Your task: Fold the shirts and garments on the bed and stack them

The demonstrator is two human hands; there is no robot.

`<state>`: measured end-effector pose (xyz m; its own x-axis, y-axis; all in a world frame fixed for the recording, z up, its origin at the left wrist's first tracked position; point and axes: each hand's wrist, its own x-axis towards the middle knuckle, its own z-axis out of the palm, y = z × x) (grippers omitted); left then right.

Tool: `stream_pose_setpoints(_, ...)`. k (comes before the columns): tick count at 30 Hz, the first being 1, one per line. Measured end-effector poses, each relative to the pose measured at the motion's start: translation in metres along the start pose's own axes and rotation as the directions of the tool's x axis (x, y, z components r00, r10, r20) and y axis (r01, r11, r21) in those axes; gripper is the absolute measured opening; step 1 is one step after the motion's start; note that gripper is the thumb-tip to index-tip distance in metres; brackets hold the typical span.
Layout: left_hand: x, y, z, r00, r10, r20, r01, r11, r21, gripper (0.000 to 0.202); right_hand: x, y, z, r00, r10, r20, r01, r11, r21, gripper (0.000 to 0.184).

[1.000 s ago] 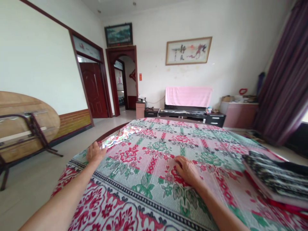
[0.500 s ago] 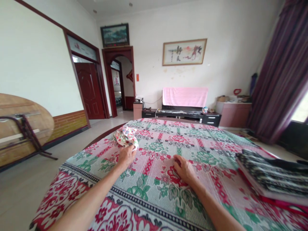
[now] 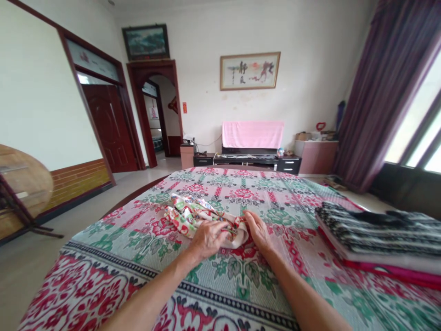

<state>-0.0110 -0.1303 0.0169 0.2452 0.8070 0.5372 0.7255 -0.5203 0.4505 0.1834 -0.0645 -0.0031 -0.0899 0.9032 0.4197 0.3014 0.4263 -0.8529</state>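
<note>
A crumpled white garment with a colourful print (image 3: 186,218) lies on the flowered bedspread-like cloth (image 3: 206,294) that covers the table. Its pale band (image 3: 239,237) forms a loop at the right end. My left hand (image 3: 207,239) is closed on the garment just left of this band, some fingers reaching over the top. At the band's right edge, my right hand (image 3: 257,231) pinches the fabric, its fingertips partly hidden. What kind of garment it is I cannot make out.
A folded stack of clothes (image 3: 379,239), black-and-white on top, sits at the table's right. Beyond the table stand a low black cabinet (image 3: 289,165) and a screen under a pink cloth (image 3: 253,134). A round folded tabletop (image 3: 25,184) leans at left.
My left hand has brought the printed garment rightward and nearer, and the garment is now more spread out. My right hand has met its edge. The view has turned slightly right.
</note>
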Motion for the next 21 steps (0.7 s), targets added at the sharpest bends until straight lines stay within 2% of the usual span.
stream_pose_setpoints(2,-0.002,-0.024,-0.01,0.994,-0.094,-0.054,0.098,0.992,0.085,0.028,-0.002,-0.003,0.0,0.999,-0.012,0.037,0.013,0.999,-0.045,0.047)
stream_pose_setpoints(5,-0.008,-0.062,-0.024,0.981,-0.154,-0.12,0.177,0.96,0.215,0.033,-0.007,-0.012,0.001,0.994,0.01,0.107,0.0,0.996,-0.093,0.043)
stream_pose_setpoints(7,-0.012,-0.081,-0.03,0.976,-0.184,-0.114,0.21,0.933,0.292,0.038,-0.01,-0.016,0.002,0.993,0.004,0.121,0.014,0.989,-0.146,0.041)
stream_pose_setpoints(10,-0.016,-0.094,-0.031,0.976,-0.2,-0.087,0.217,0.913,0.347,0.041,-0.01,-0.015,0.004,0.991,-0.043,0.13,0.071,0.974,-0.215,0.031)
stream_pose_setpoints(12,-0.017,-0.096,-0.029,0.979,-0.19,-0.069,0.202,0.91,0.362,0.042,-0.008,-0.009,0.007,0.992,-0.027,0.124,0.052,0.978,-0.204,0.027)
stream_pose_setpoints(14,-0.017,-0.095,-0.028,0.983,-0.171,-0.065,0.183,0.909,0.375,0.042,-0.004,-0.001,0.009,0.996,0.034,0.081,-0.024,0.993,-0.119,0.027)
stream_pose_setpoints(16,-0.017,-0.094,-0.027,0.987,-0.142,-0.068,0.158,0.905,0.396,0.04,0.0,0.005,0.008,0.994,0.105,0.016,-0.105,0.993,0.047,0.029)
stream_pose_setpoints(19,-0.016,-0.092,-0.029,0.993,-0.099,-0.057,0.114,0.887,0.448,0.032,0.004,0.008,0.002,0.978,0.208,-0.035,-0.184,0.924,0.336,0.027)
stream_pose_setpoints(21,-0.015,-0.091,-0.03,0.992,-0.102,-0.071,0.123,0.88,0.459,0.027,0.007,0.009,-0.004,0.968,0.249,-0.024,-0.212,0.867,0.452,0.022)
